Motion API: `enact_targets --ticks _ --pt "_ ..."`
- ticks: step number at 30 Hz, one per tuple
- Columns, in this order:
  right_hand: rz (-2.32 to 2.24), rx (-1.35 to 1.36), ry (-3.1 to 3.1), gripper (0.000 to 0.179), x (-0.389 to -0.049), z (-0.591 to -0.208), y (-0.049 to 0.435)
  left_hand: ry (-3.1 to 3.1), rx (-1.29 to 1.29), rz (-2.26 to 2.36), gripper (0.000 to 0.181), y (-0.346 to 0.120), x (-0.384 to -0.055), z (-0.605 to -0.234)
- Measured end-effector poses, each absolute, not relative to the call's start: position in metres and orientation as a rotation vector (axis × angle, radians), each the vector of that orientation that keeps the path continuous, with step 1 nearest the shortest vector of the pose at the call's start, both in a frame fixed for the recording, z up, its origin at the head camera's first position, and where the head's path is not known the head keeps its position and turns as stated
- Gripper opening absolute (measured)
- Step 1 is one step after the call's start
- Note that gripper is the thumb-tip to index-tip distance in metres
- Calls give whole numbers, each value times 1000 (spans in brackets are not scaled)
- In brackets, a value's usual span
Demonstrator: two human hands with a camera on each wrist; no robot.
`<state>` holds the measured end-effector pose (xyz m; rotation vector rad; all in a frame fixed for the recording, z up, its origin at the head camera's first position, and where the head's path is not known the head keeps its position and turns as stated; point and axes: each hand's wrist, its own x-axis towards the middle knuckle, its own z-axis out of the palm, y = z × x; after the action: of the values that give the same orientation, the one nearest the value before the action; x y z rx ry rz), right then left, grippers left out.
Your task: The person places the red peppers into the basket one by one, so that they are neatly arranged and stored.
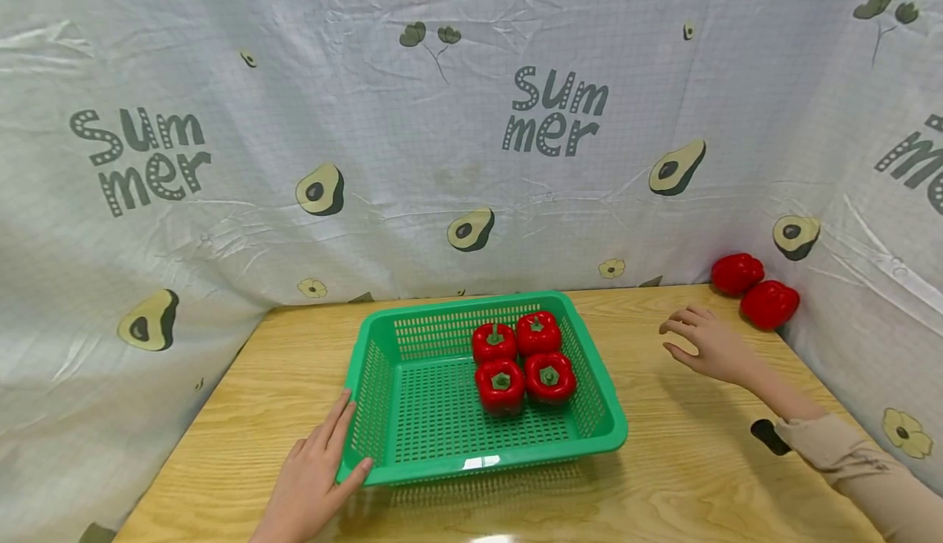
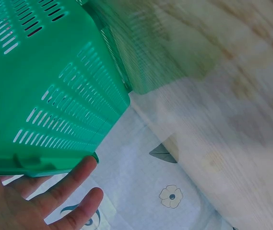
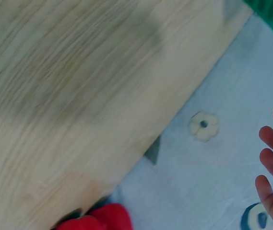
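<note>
A green plastic basket (image 1: 442, 467) with slotted walls stands on the wooden table. Several red bell peppers (image 1: 501, 387) with green stems sit together in its right half. My left hand (image 1: 313, 469) rests on the basket's left rim near the front corner, thumb and fingers extended; the left wrist view shows its fingers (image 2: 78, 177) against the rim. To the right of the basket, my right hand (image 1: 703, 345) hovers over the table with loosely bent fingers and holds nothing. Two more red bell peppers (image 1: 769, 305) lie beyond it in the back right corner.
A white cloth (image 1: 383, 117) printed with avocados and lettering hangs behind the table (image 1: 243, 412) and along its sides. A small black object (image 1: 769, 436) shows beside the right sleeve (image 1: 840, 453).
</note>
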<state>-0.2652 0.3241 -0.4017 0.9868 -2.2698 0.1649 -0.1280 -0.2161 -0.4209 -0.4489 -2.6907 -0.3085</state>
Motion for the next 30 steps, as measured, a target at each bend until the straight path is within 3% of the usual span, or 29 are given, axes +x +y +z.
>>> enact_targets --ticks 5,14,24,30 --pt "128 890 -2291 15 -270 -405 346 -2694 -442 -311 67 -217 -128 -421" --pt "36 671 -2339 29 -283 -415 393 -2691 -440 -311 67 -217 -127 -422" --pt "18 372 -2363 25 -291 -423 429 -2689 -444 -306 67 -216 -128 -421" --pt "63 126 -2595 32 -291 -418 444 -2690 -442 -298 68 -216 -128 -421"
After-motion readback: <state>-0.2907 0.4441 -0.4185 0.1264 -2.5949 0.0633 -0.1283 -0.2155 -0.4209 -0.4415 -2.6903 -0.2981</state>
